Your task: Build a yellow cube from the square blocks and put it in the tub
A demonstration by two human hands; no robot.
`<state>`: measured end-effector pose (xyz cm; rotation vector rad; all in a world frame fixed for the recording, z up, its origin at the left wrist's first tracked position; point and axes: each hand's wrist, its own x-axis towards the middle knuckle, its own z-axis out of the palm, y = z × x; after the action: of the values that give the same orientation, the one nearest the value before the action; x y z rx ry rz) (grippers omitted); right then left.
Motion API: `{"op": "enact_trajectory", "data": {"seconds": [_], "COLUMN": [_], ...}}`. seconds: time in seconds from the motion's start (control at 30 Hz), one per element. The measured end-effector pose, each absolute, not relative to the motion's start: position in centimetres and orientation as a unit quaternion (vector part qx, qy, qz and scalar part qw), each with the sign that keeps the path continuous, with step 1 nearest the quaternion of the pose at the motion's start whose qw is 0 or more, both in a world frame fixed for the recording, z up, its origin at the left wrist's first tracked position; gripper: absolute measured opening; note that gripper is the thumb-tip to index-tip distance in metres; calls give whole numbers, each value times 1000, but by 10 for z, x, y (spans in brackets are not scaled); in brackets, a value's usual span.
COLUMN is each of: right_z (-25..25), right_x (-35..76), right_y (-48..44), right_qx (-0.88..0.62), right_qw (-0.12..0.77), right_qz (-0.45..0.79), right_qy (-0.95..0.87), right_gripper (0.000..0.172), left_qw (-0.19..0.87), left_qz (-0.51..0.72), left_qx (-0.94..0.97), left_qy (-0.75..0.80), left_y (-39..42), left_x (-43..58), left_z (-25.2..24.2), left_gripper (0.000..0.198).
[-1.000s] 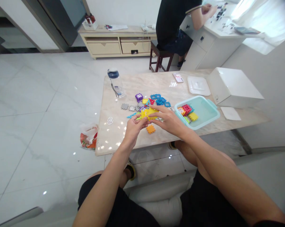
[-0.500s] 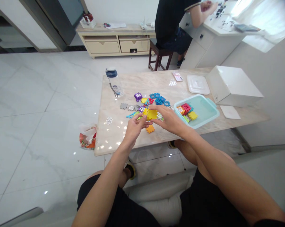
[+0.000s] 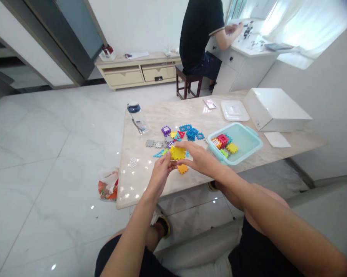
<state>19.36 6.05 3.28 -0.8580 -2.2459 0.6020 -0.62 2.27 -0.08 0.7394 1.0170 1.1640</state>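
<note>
Yellow piece is mid-frame, held just above the tabletop. Looks like 2+ notched plates joined at an angle; my fingers hide some edges, so can't tell if all sides are on. My L hand pinches its left edge, thumb on top; R hand grips the right side, fingers above, thumb below. Neither's let go.

Loose stuff approx. round it: orange tile just below, grey tiles to the left, purple stack & blue tiles above. Those don't look built up, so I'd say plenty left. In the tub, right of centre, red block etc. seem already assembled. Bottle upper left of table, white box far right.
</note>
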Motion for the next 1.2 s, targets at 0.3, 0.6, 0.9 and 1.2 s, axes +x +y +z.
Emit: {"op": "enact_trajectory", "data": {"seconds": [0.3, 0.6, 0.9, 1.2], "right_z": [6, 14, 21, 18], "right_x": [186, 173, 171, 166], "right_y": [57, 52, 51, 54], "right_qx": [-389, -399, -408, -422], "right_qw": [341, 268, 260, 262], "right_qz": [221, 234, 248, 231], "right_qy": [-827, -845, -839, -837], "right_gripper": [66, 58, 56, 63], "left_qw": [588, 646, 724, 697], "left_qz": [502, 500, 485, 511], "left_qx": [376, 318, 275, 258], "left_qy": [510, 481, 405, 431], "left_y": [17, 19, 16, 20], "left_x": [1, 1, 2, 3], "left_z": [-5, -24, -14, -8], "left_gripper": [74, 74, 63, 60]}}
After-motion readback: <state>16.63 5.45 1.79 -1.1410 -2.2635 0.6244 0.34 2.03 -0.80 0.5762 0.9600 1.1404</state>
